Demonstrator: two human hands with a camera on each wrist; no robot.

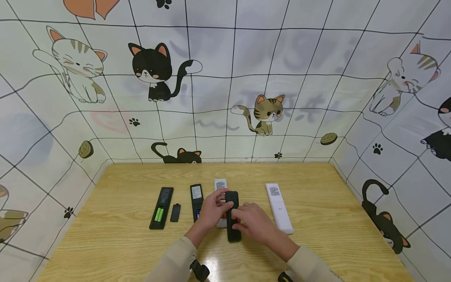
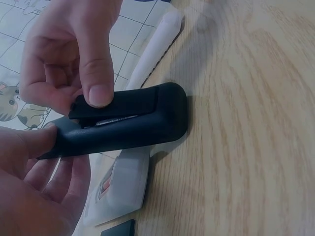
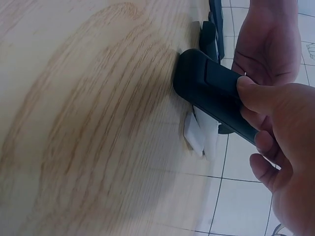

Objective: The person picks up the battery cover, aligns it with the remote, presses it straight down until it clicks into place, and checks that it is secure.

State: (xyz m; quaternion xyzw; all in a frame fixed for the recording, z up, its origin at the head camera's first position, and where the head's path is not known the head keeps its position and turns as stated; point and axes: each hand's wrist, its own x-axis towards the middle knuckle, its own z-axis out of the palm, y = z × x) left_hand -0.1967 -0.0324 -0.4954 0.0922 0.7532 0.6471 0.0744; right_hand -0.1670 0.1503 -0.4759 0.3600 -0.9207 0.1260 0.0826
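Note:
A black remote control [image 1: 234, 233] lies back side up, with my left hand [image 1: 212, 209] gripping it near its far end. In the left wrist view the left thumb is on the remote's top and the fingers are beneath it. My right hand [image 1: 258, 224] pinches the remote's battery cover [image 2: 133, 102], thumb on top. One end of that cover is lifted, and a narrow gap shows under it; what lies inside is mostly hidden. Under and behind the hands is a white remote [image 2: 129, 177] with its battery compartment uncovered, something reddish in it.
On the left is a black remote [image 1: 164, 196] with green batteries showing, beside a loose black cover [image 1: 175, 213]. Another black remote [image 1: 196, 197] is partly behind the left hand. To the right lies a long white remote [image 1: 279, 207]. Cat-patterned cloth [image 1: 211, 90] surrounds the wooden table [image 1: 116, 235].

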